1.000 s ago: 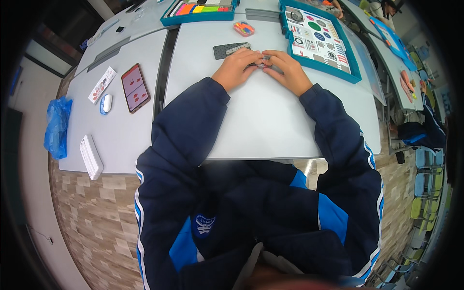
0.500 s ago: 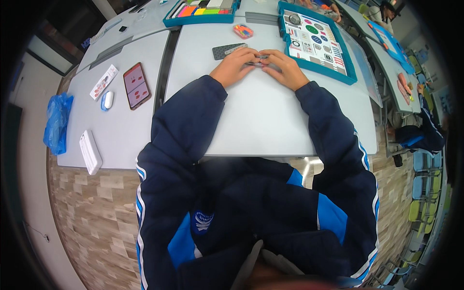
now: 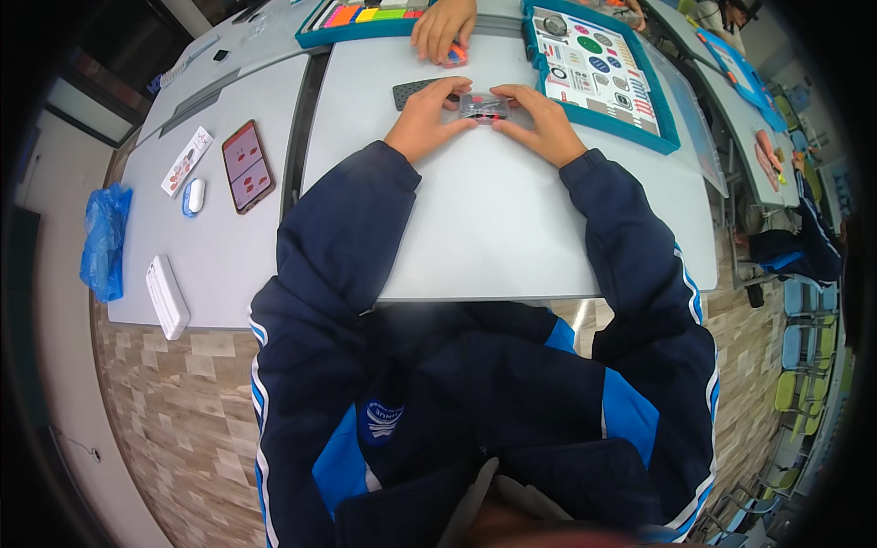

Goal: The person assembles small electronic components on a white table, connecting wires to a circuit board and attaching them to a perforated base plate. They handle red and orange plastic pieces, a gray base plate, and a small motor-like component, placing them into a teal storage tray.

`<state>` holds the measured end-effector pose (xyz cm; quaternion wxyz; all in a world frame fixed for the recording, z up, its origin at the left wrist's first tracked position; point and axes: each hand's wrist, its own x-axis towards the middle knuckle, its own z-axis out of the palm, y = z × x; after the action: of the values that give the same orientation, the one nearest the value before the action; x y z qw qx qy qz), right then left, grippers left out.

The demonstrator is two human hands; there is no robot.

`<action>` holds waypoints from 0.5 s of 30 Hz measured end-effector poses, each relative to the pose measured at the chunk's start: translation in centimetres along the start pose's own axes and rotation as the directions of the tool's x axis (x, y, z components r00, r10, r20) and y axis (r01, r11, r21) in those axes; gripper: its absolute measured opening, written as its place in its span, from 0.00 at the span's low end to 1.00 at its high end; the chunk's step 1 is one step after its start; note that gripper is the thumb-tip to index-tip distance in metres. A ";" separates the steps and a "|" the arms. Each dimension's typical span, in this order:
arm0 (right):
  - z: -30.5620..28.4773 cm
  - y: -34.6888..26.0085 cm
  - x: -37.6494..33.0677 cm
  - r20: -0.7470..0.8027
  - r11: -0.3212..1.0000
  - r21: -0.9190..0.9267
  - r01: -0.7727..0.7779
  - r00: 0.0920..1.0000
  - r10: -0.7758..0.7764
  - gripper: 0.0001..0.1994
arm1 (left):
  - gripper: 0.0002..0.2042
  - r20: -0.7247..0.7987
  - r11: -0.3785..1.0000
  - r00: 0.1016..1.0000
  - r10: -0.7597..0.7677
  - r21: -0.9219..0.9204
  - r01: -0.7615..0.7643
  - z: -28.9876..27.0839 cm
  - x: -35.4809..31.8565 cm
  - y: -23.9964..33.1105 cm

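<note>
A small clear plastic box (image 3: 484, 107) with red and black bits inside sits between my two hands above the white table. My left hand (image 3: 429, 119) grips its left side, thumb at the near edge and fingers at the far corner. On the opposite side my right hand (image 3: 541, 123) holds it in the same way. Behind my left hand lies a dark grey perforated plate (image 3: 407, 92), partly covered by the fingers. Farther off, another person's hand (image 3: 444, 27) is on a second small clear box (image 3: 456, 57) with orange pieces.
A teal case (image 3: 671, 144) with a printed parts sheet stands at the far right; another teal case (image 3: 315, 38) with colourful pieces is at the far left. On the left table lie a phone (image 3: 248, 166), a white earbud case (image 3: 195, 196), a white power bank (image 3: 167, 297) and a blue plastic bag (image 3: 105, 242).
Another person's hand has come in from the far side onto the orange-filled box. My hands have moved slightly apart, and the clear box between them now shows from above.
</note>
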<state>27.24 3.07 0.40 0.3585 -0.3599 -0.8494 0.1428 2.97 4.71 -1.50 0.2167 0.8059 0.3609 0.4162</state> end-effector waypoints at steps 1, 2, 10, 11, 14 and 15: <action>-0.1 -0.1 0.1 0.001 1.000 -0.009 -0.001 1.000 0.001 0.22 | 0.29 -0.005 1.000 1.000 0.027 0.015 -0.027 -0.1 0.0 0.0; -0.1 -0.2 0.1 -0.008 1.000 -0.003 0.007 1.000 -0.007 0.20 | 0.29 -0.002 0.999 0.999 0.036 0.035 -0.036 -0.1 -0.1 0.1; -0.3 0.1 0.0 -0.037 0.982 0.057 -0.177 0.983 0.180 0.15 | 0.30 0.064 0.996 0.998 0.017 0.091 -0.023 -0.5 -0.3 1.3; -0.1 0.2 0.0 -0.057 0.980 0.081 -0.181 0.981 0.186 0.15 | 0.30 0.057 0.996 0.998 0.027 0.086 -0.032 -0.5 -0.3 1.5; 0.2 0.5 0.1 -0.105 0.978 0.133 -0.161 0.979 0.175 0.16 | 0.31 0.042 0.996 0.998 0.044 0.079 -0.047 -0.6 -0.3 1.7; 0.1 0.5 0.1 -0.094 0.976 0.130 -0.174 0.978 0.187 0.16 | 0.31 0.040 0.996 0.998 0.042 0.081 -0.045 -0.6 -0.3 1.7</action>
<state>27.36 3.54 0.08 0.4096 -0.4202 -0.7829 0.2069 3.07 3.43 -0.21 0.1813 0.8296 0.3559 0.3902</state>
